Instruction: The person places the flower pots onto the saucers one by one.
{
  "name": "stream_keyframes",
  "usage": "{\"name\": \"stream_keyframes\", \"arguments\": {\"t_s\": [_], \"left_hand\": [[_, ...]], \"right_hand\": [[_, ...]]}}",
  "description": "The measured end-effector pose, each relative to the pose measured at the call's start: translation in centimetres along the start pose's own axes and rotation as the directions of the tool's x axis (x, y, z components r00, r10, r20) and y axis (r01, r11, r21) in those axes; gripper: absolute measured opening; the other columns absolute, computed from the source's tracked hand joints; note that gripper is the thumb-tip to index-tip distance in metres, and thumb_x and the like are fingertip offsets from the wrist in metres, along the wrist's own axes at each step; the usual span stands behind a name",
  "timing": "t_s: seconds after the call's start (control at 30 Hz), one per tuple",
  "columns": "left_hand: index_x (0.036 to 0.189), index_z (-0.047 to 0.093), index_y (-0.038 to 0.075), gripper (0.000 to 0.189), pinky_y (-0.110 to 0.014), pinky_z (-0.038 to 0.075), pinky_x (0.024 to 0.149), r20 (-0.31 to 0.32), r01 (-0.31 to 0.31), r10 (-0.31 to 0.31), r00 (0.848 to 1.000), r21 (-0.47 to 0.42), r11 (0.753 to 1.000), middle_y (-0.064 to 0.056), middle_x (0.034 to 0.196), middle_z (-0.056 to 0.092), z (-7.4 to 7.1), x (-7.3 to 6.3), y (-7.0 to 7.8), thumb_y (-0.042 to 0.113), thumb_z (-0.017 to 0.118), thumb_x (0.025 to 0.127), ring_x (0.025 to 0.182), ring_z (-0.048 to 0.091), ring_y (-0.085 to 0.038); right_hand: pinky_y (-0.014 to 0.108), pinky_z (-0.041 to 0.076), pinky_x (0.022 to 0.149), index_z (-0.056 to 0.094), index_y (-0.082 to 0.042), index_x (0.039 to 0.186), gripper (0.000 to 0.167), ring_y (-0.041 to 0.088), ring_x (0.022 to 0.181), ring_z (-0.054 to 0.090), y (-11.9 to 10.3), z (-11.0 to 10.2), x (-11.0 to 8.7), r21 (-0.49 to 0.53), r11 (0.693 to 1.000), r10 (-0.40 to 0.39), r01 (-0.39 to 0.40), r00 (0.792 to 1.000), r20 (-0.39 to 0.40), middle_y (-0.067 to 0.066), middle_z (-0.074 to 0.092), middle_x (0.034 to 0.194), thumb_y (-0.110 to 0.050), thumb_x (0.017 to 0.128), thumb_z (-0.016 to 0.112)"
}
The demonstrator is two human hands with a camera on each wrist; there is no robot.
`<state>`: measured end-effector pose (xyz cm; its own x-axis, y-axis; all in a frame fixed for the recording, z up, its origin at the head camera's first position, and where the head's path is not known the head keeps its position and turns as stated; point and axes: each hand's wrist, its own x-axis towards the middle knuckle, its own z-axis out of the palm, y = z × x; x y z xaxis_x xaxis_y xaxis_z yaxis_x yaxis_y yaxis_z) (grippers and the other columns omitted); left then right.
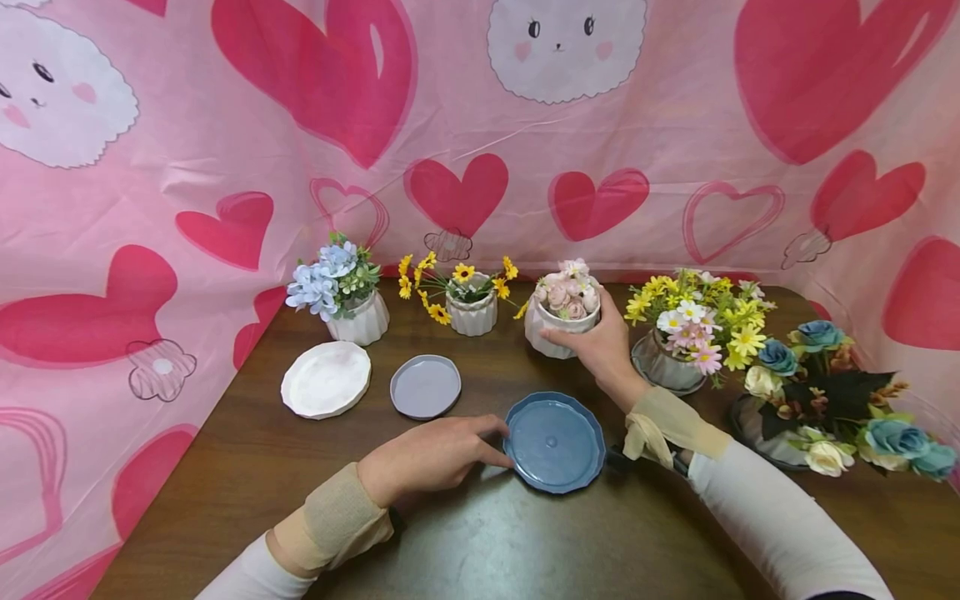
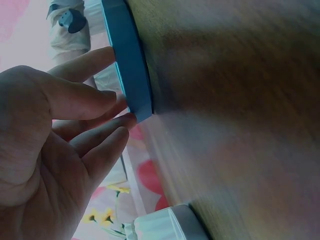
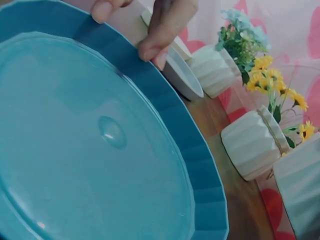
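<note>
- Grips a white ribbed pot [image 1: 537, 323] with the right hand [image 1: 606, 348], thumb laid across the front wall, other fingers round the right side.
- Holds in that pot a cluster of pale pink flowers [image 1: 567, 293]; cannot tell contact or gap between base and tabletop [image 1: 450, 558].
- Touches the left edge of a blue saucer [image 1: 555, 454] with the fingertips of the left hand [image 1: 435, 458], fingers fairly straight and spread, not wrapped round the rim.
- Lies flat on the tabletop with that blue saucer, nearer than the gripped pot and between the two forearms.
- Has, left of the blue saucer, a small grey plate [image 1: 425, 387], and farther left a larger white plate [image 1: 327, 379], near each other but apart.
- Includes, behind these plates, a blue-flower pot [image 1: 363, 322] and a sunflower pot [image 1: 472, 318].
- Shows, right of the gripped pot, yellow, white and pink blooms [image 1: 697, 321] in another pot, then teal and cream roses [image 1: 896, 439] beyond the right forearm.
- Wears white sleeves [image 1: 772, 508] and beige wrist bands [image 1: 345, 504].
</note>
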<state>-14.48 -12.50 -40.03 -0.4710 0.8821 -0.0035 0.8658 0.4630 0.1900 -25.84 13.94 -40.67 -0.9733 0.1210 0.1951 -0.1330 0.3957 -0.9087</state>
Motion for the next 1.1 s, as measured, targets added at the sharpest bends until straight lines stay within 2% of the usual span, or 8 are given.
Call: {"name": "stream_keyframes", "arguments": {"t_s": [0.3,0.67,1.1], "left_hand": [[0.122,0.071,0.031,0.045,-0.025,0.05,0.099,-0.017,-0.015,0.016,1.0,0.019,1.0,-0.003,0.135,0.057,0.1,0.1,-0.1,0.0,0.057,0.093,0.117,0.062,-0.013],[0.122,0.071,0.032,0.043,-0.023,0.05,0.098,-0.021,-0.022,0.023,1.0,0.038,0.999,-0.002,0.135,0.057,0.2,0.1,-0.1,0.002,0.061,0.093,0.117,0.062,-0.011],[0.123,0.07,0.033,0.045,-0.024,0.051,0.097,-0.002,-0.021,0.022,1.0,0.042,0.999,-0.002,0.135,0.058,-0.1,0.1,-0.2,0.002,0.063,0.092,0.116,0.062,-0.012]], "right_hand": [[0.05,0.038,0.114,0.034,-0.02,0.152,0.11,0.025,0.131,0.046,0.0,-0.4,-0.9,0.008,1.0,-0.007,0.006,0.999,0.039,0.008,0.049,0.147,-0.036,0.062,0.095],[0.046,0.038,0.113,0.035,-0.018,0.152,0.11,0.025,0.131,0.048,-0.1,-0.5,-1.8,0.029,0.999,-0.021,0.02,0.999,0.047,0.009,0.05,0.146,-0.03,0.062,0.095],[0.046,0.038,0.113,0.036,-0.019,0.151,0.108,0.023,0.13,0.048,-0.7,-0.6,-2.5,0.047,0.998,-0.049,0.046,0.996,0.079,0.008,0.051,0.145,-0.03,0.062,0.095]]}}
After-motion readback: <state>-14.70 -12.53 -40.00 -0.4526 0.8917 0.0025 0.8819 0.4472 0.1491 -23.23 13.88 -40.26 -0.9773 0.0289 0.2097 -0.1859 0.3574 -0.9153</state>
